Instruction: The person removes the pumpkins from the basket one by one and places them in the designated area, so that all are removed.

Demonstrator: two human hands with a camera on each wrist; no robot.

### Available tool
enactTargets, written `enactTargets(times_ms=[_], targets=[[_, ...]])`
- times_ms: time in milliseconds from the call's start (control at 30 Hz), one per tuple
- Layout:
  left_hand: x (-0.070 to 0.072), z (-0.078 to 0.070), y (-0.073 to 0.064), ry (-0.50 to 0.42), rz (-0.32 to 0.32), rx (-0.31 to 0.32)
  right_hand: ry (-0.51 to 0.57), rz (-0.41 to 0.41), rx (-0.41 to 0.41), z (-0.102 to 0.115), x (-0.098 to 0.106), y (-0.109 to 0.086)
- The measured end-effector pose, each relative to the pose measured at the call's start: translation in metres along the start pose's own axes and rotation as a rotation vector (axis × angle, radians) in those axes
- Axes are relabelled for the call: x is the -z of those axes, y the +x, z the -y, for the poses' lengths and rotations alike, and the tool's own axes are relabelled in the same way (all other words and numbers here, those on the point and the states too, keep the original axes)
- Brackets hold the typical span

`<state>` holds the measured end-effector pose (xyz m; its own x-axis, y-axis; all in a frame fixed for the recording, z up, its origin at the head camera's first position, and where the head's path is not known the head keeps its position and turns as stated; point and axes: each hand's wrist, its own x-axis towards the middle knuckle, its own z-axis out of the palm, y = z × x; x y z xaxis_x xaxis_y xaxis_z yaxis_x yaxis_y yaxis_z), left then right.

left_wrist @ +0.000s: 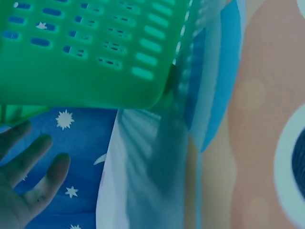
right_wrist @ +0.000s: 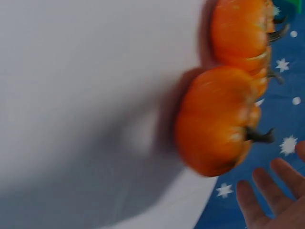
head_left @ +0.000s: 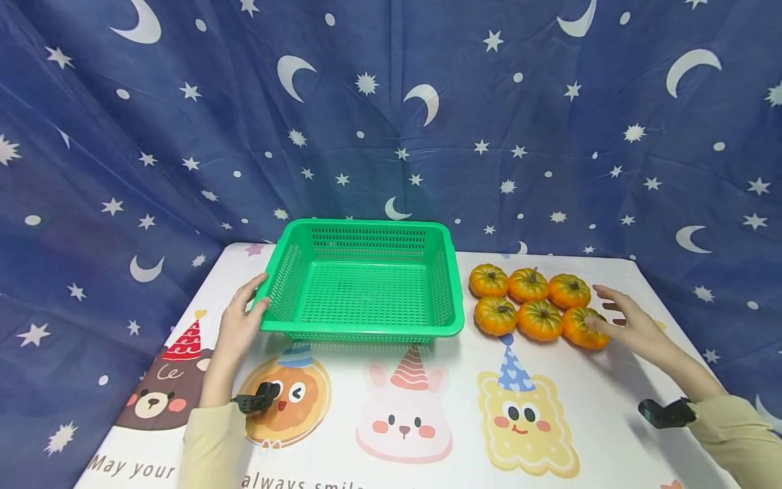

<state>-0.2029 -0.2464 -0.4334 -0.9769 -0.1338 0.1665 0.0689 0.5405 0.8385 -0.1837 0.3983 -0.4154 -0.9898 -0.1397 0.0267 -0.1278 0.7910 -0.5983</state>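
A green plastic basket (head_left: 366, 334) with slotted walls stands at the back of the table, and nothing lies in it. My left hand (head_left: 239, 326) is at its left rim, fingers extended. In the left wrist view the basket's wall (left_wrist: 86, 86) fills the upper left, with the spread fingers (left_wrist: 55, 174) below it. Several small orange pumpkins (head_left: 540, 320) sit in two rows to the right of the basket. My right hand (head_left: 632, 329) is beside the row ends, fingers loosely spread around the nearest right pumpkin (right_wrist: 214, 121), holding nothing.
The white tabletop (head_left: 342, 407) carries printed cartoon animals and lettering. A dark blue curtain (head_left: 427, 176) with moons and stars hangs right behind the table and along its sides. Black wrist straps (head_left: 666, 412) sit on both forearms.
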Motion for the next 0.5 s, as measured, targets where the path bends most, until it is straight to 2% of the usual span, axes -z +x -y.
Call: enactTargets(times_ms=[200, 367, 500], targets=[[0.009, -0.01, 0.001, 0.068, 0.038, -0.028, -0.029, -0.076, 0.077, 0.021, 0.004, 0.009], [0.017, -0.022, 0.004, 0.154, 0.067, -0.056, -0.013, -0.11, 0.086, 0.041, 0.005, 0.014], [0.02, -0.035, 0.009, 0.222, 0.075, -0.111, -0.007, -0.115, 0.077, 0.06, 0.006, 0.018]])
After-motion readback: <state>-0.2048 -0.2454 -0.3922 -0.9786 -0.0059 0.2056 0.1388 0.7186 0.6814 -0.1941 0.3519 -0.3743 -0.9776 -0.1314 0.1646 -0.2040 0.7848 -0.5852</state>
